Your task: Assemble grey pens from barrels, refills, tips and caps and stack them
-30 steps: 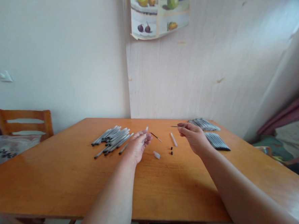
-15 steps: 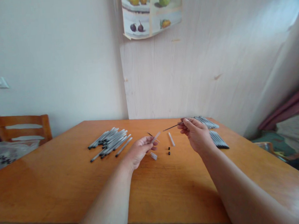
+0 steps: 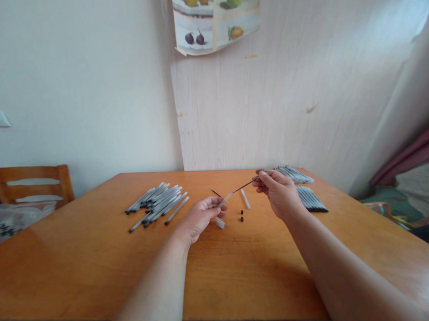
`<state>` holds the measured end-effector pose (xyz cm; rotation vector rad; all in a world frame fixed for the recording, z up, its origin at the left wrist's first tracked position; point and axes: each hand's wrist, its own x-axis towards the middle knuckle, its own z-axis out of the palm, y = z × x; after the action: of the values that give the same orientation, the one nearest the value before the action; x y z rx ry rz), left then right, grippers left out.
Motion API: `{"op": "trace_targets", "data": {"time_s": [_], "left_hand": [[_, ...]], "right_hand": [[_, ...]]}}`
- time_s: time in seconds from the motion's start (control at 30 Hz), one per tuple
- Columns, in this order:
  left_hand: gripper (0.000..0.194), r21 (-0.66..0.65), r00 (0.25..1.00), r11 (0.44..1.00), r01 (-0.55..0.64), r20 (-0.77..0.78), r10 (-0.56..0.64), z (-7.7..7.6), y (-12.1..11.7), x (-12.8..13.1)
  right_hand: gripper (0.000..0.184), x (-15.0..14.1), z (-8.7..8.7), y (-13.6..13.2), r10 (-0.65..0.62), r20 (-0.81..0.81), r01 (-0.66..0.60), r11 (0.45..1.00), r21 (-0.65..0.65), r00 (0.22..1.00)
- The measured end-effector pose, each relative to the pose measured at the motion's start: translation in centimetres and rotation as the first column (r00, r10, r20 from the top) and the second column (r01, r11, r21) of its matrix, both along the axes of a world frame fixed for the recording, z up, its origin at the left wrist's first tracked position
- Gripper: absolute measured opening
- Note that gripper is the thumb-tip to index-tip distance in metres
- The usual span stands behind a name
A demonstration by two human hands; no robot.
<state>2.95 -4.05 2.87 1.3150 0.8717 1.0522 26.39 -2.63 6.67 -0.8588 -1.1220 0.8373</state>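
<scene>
Between the thumb and fingers of my left hand is a translucent white pen barrel, tilted up to the right. My right hand pinches a thin dark pen refill, its tip at the barrel's upper end; whether it has entered the barrel I cannot tell. Beyond my left hand lies another dark refill, partly hidden. A clear pen cap rests by my left fingers. Between my hands lie a loose white barrel and two small black plugs.
A heap of grey pens with black ends lies on the left of the wooden table. On the right are a row of pens and another bundle. A chair with a plastic bag stands at the left.
My right hand has moved slightly left, bringing the refill's tip to the end of the barrel. My left hand stays nearly in place with its barrel.
</scene>
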Motion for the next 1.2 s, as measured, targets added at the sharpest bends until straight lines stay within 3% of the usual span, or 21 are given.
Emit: {"op": "trace_targets", "data": {"time_s": [0.53,0.77,0.97,1.2], "left_hand": [[0.028,-0.005,0.997,0.998,0.066,-0.041,-0.067,-0.1,-0.3,0.1],[0.031,-0.007,0.993,0.995,0.103,-0.058,-0.103,-0.1,-0.2,0.0],[0.032,-0.014,0.989,0.991,0.132,-0.064,-0.133,0.1,-0.4,-0.1],[0.027,-0.019,0.987,0.988,0.156,-0.024,-0.156,0.3,-0.4,-0.1]], "right_hand": [[0.036,-0.1,-0.3,0.0,-0.012,0.052,0.012,1.000,0.005,0.999],[0.042,-1.4,-0.7,-0.4,0.040,0.082,-0.039,0.999,-0.017,0.996],[0.032,-2.9,-1.6,-0.6,0.067,0.250,-0.051,0.996,-0.072,0.966],[0.032,-3.6,-2.4,-0.7,0.132,0.484,-0.078,0.988,-0.129,0.865]]}}
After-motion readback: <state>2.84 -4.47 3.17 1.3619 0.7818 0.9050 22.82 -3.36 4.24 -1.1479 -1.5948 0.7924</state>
